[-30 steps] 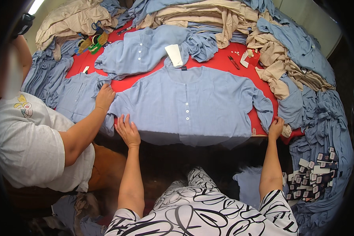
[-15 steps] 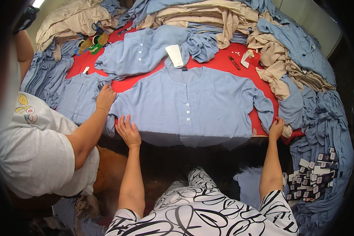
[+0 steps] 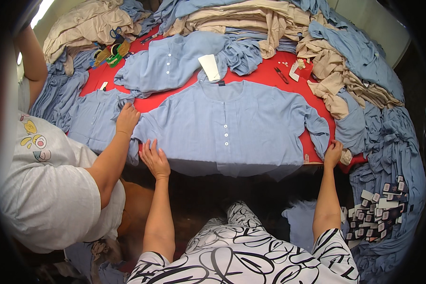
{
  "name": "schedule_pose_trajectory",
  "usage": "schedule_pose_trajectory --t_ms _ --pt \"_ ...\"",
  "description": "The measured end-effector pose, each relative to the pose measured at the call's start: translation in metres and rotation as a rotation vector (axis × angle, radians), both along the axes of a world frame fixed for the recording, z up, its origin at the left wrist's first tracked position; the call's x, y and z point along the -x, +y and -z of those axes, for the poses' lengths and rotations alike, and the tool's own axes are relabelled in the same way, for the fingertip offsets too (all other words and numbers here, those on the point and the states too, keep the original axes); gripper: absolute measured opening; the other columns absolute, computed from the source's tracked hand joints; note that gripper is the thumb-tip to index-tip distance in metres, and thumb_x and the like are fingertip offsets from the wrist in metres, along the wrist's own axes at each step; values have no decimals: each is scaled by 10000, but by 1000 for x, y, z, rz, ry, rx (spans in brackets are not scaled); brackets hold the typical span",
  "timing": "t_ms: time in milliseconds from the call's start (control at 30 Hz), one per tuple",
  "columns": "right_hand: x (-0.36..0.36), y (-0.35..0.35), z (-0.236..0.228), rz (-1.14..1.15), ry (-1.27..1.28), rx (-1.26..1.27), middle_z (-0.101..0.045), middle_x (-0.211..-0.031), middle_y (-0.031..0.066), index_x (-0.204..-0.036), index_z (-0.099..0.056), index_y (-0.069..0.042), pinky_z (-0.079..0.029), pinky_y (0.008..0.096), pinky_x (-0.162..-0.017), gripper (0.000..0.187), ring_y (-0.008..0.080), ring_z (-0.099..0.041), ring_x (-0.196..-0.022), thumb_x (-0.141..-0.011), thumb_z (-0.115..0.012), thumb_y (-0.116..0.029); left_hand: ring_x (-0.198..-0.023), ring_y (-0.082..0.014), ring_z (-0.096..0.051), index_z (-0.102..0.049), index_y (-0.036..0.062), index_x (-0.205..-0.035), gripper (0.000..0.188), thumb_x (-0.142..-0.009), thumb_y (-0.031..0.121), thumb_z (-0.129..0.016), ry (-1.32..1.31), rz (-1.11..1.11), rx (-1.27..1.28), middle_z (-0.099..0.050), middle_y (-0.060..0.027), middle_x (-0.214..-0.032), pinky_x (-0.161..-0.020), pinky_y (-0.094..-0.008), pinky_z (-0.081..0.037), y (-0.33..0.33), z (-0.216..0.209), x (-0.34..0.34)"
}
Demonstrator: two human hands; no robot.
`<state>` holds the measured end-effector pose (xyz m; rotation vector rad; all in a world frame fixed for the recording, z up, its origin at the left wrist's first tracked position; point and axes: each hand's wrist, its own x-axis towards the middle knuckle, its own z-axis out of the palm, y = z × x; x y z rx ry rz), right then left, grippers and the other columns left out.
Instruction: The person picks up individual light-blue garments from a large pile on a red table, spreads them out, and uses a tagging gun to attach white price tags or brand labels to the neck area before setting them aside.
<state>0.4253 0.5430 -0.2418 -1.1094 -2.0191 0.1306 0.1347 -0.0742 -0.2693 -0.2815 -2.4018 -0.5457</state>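
Note:
A light blue shirt (image 3: 260, 118) with three white buttons lies spread out in front of me, its lower edge hanging over the table's near side. My left hand (image 3: 155, 160) rests with fingers spread at its lower left edge, beside the left sleeve. At the opposite side, my right hand (image 3: 333, 153) has its fingers closed at the cuff of the right sleeve (image 3: 317, 130); the fingertips are partly hidden. To my left, a co-worker's hand (image 3: 128, 118) touches a second blue shirt (image 3: 93, 116) lying flat.
Another blue shirt (image 3: 163, 66) and a white card (image 3: 209, 67) lie beyond, on the red table surface (image 3: 270, 75). Red thread snips (image 3: 281, 75) are at the back right. Beige and blue garment piles (image 3: 241, 16) ring the table. Dark tags (image 3: 376, 215) cover garments at right.
My hands and the spread shirt look the same. The co-worker's body and raised arm at the left have shifted slightly to the right.

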Motion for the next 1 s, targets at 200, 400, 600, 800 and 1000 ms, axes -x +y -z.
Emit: schedule_pose_trajectory --t_ms 200,400,600,800,1000 --pt "-2 1 1 -6 -3 0 -624 -1055 140 -979 -657 -41 -482 447 -852 152 358 -616 -1001 -863 -559 -53 -1390 -322 -354 -547 119 -1347 429 -933 222 -505 -12 5 -5 -459 -125 -1441 -1167 -549 -187 1 0 -1" --pt "-2 5 3 -7 -2 2 -623 -1049 148 -980 -653 -34 -480 444 -856 154 362 -612 -1003 -860 -558 -46 -1390 -324 -354 -545 120 -1350 433 -930 224 -511 -7 1 -9 -460 -124 -1439 -1167 -549 -188 2 -1 -1" --pt "-4 4 5 -16 -8 5 -619 -1046 156 -981 -648 -28 -476 446 -860 153 368 -606 -1004 -858 -557 -39 -1387 -326 -355 -545 109 -1348 436 -926 215 -519 -35 -6 -2 -458 -129 -1439 -1170 -550 -184 1 -2 -4" --pt "0 -1 4 -21 15 12 -614 -1048 158 -977 -645 -24 -474 451 -857 144 370 -604 -999 -858 -564 -38 -1387 -328 -353 -548 104 -1341 433 -921 204 -524 5 -2 18 -457 -127 -1437 -1168 -545 -193 -4 -1 -6" --pt "-2 3 2 -15 13 -6 -613 -1050 151 -974 -647 -25 -476 447 -855 144 367 -607 -993 -856 -564 -29 -1388 -327 -354 -547 111 -1342 432 -924 216 -525 -3 -3 3 -455 -119 -1441 -1167 -542 -199 2 -2 -2"
